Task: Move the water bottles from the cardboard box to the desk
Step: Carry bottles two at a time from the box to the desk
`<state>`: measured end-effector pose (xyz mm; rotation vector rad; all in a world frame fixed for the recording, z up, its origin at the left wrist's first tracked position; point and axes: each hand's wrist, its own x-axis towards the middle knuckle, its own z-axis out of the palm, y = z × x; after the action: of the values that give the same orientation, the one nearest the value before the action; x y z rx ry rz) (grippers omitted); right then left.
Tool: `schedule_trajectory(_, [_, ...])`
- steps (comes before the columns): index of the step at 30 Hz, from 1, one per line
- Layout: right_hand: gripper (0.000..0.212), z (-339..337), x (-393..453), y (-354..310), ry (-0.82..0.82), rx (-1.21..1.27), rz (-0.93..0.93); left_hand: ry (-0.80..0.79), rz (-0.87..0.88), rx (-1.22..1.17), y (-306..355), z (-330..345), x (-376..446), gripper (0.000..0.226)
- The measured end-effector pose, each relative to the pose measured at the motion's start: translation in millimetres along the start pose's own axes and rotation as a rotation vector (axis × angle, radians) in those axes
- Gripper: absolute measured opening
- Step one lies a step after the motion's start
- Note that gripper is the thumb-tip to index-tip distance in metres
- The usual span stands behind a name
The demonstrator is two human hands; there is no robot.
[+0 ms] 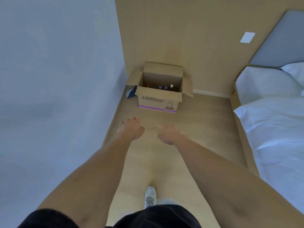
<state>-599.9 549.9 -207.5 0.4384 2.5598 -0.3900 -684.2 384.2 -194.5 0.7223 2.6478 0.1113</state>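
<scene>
Both hands are out in front of you and empty, left hand (pixel 130 129) and right hand (pixel 169 134) with fingers loosely spread, nothing gripped yet. So the cardboard box (pixel 160 91) sits on the floor (pixel 197 129) up at your 12 o'clock, tucked in the corner with its flaps open, well apart from both hands. Honestly neither hand looks much nearer; the right one lines up a bit better with the box's middle. Inside you can just see the caps of the water bottles (pixel 165 87), standing upright in a row running 9 to 3 o'clock: a red cap at the 9 end, two purple ones, then a pale cap at the 3 end. Bodies are hidden by the box's front wall, so I'd guess you need to reach in from above and lift straight up. Box is plain brown corrugated with purple print, floor is smooth pale wood. Bed (pixel 271 112) with white sheets is at 3 o'clock. No tabletop in view, so you'll likely have to turn around to find it.
</scene>
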Motion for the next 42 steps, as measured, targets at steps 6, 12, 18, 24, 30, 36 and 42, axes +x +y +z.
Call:
schedule_trajectory(6, [0.06, -66.4, 81.3, 19.3, 0.012, 0.014, 0.028, 0.016, 0.05, 0.005, 15.7, -47.7, 103.7, 0.045])
schedule_trajectory(12, [0.055, -112.4, 157.0, 52.0, 0.044, 0.055, 0.087, -0.016, 0.096, 0.025, 34.9, -71.7, 203.5, 0.042])
schedule_trajectory(18, [0.048, -165.8, 250.4, 82.3, 0.068, 0.131, 0.2, -0.049, 0.154, 0.048, 42.7, -92.2, 327.6, 0.039])
schedule_trajectory(24, [0.049, -224.9, 346.3, 102.3, 0.054, 0.137, 0.271, -0.108, 0.188, 0.055, 36.8, -126.3, 465.8, 0.038])
schedule_trajectory(30, [0.047, -268.4, 435.2, 124.2, 0.037, 0.158, 0.293, -0.146, 0.173, 0.027, 29.2, -141.2, 574.8, 0.046])
schedule_trajectory(36, [0.051, -289.8, 520.5, 149.8, -0.025, 0.205, 0.295, -0.219, 0.079, -0.024, 21.0, -135.1, 657.5, 0.049])
schedule_trajectory(42, [0.058, -308.3, 614.3, 177.9, -0.084, 0.235, 0.23, -0.2, -0.073, -0.12, -4.0, -135.9, 746.4, 0.051])
